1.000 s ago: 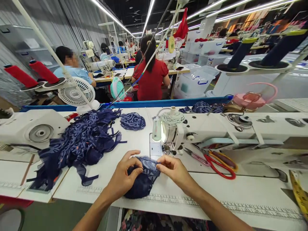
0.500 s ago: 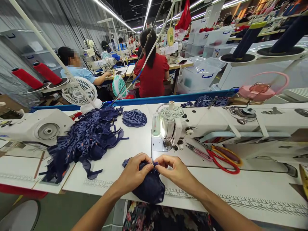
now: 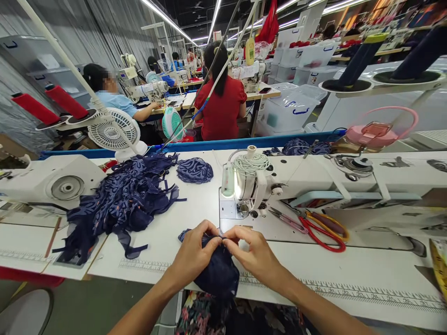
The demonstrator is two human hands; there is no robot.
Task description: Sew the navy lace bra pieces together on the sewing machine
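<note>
Between my two hands, at the front of the sewing table, a dark navy fabric piece [image 3: 220, 274] hangs down over the ruler edge. My left hand [image 3: 197, 251] pinches its upper edge between thumb and fingers. Close beside it, fingertips nearly touching, my right hand [image 3: 249, 253] pinches the same edge. The exact spot they grip is small and partly covered by the fingers. Just beyond is the lit needle area of a white sewing machine [image 3: 249, 186]. A patterned navy cup-shaped piece [image 3: 194, 170] lies further back.
A heap of navy patterned pieces [image 3: 129, 200] covers the left of the table. Scissors with red handles [image 3: 324, 232] lie right of the needle area. A white fan [image 3: 114, 130] stands behind the heap. Two people sit at machines ahead, one in a red top [image 3: 221, 107].
Both hands stay pinched on the navy fabric, with the fingertips drawn slightly closer together. The view has shifted a little.
</note>
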